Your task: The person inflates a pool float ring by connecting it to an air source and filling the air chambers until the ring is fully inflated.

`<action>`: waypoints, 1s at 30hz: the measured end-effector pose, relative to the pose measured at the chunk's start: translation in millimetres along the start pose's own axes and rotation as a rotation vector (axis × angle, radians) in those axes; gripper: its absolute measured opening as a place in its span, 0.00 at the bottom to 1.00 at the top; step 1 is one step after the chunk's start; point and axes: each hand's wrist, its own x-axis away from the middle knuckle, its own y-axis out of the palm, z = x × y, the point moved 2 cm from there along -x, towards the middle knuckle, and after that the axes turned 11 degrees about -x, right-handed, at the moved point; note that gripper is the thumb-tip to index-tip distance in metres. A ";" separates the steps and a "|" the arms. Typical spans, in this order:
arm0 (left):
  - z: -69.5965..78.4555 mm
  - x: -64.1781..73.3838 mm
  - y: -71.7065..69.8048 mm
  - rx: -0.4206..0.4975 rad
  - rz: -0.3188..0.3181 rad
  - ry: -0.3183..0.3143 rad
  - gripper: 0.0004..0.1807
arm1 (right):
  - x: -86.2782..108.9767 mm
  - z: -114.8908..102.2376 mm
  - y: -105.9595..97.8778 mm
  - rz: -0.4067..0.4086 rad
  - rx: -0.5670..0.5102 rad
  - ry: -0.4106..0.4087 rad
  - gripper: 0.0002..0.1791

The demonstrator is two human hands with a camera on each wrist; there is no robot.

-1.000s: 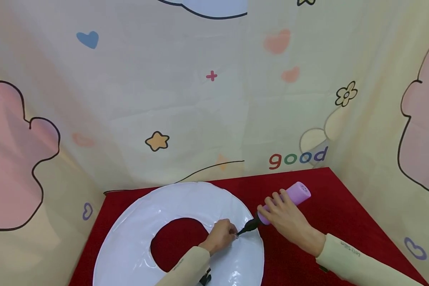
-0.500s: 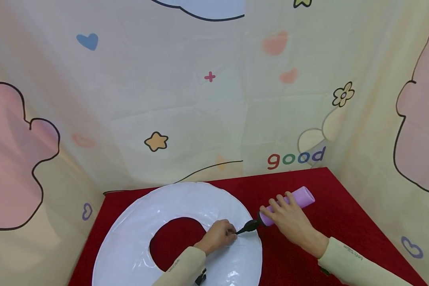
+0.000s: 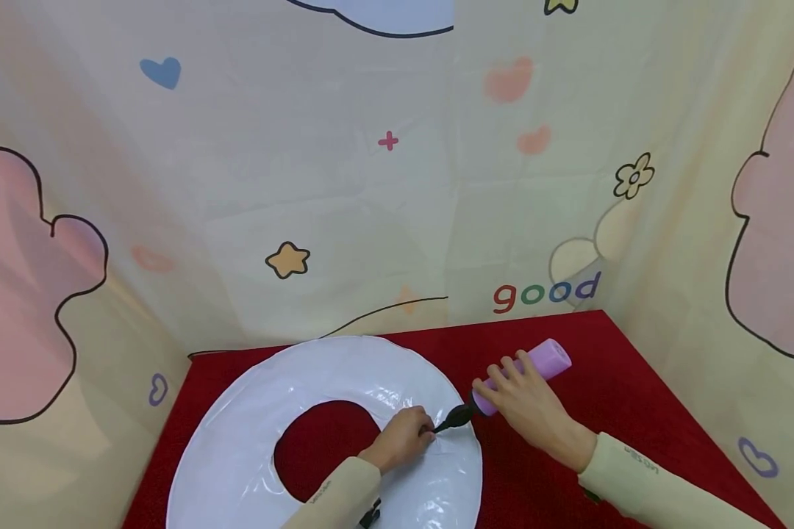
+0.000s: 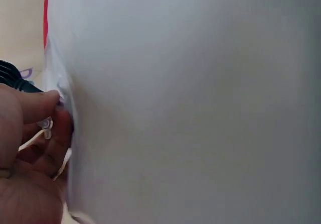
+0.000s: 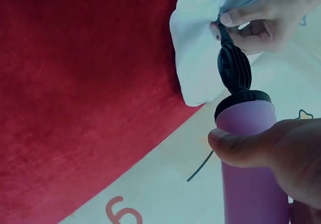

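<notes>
A white swim ring (image 3: 238,433), puffed up with some wrinkles, lies on the red cloth. On its right side my left hand (image 3: 402,439) pinches the ring's valve, where the tip of the pump's black nozzle (image 3: 455,417) meets it. In the left wrist view, a clear valve cap (image 4: 47,128) shows between the fingers, while the valve's opening is hidden. My right hand (image 3: 529,404) grips the purple barrel of a hand pump (image 3: 551,358), thumb along its side. The right wrist view shows the pump (image 5: 248,116) in line with the valve.
Red cloth (image 3: 569,470) covers the table, reaching back to a printed curtain (image 3: 344,184) that hangs behind and on both sides. A small dark item (image 3: 370,514) shows beside the left sleeve, over the ring.
The pump's purple barrel slid outward, away from the ring, then came back in toward the nozzle with my right hand. My left hand stays at the valve.
</notes>
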 end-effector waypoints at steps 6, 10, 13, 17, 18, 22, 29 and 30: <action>7.1 4.1 -7.0 -0.119 0.027 -0.052 0.12 | -0.5 1.3 -1.9 -0.015 0.005 0.031 0.44; 24.1 5.6 -13.9 -0.121 0.065 -0.097 0.22 | 5.4 3.2 -0.5 -0.034 0.009 0.058 0.45; 40.7 4.2 -17.7 -0.091 0.124 -0.085 0.25 | 9.1 5.0 1.1 -0.033 0.010 0.071 0.45; 60.4 0.7 -15.2 -0.081 0.188 -0.074 0.27 | 12.1 5.8 3.5 -0.029 -0.011 0.086 0.44; 64.5 -0.5 -13.3 -0.081 0.199 -0.079 0.28 | 13.1 5.6 4.2 -0.031 -0.021 0.090 0.43; 76.7 -8.7 -2.7 -0.067 0.247 -0.124 0.31 | 16.4 4.7 5.9 -0.035 -0.050 0.097 0.44; 88.3 -24.6 14.3 -0.064 0.334 -0.190 0.23 | 17.4 2.6 7.8 -0.049 -0.035 0.083 0.44; 89.1 -25.6 16.6 -0.085 0.353 -0.194 0.21 | 17.4 2.2 8.2 -0.050 -0.026 0.079 0.44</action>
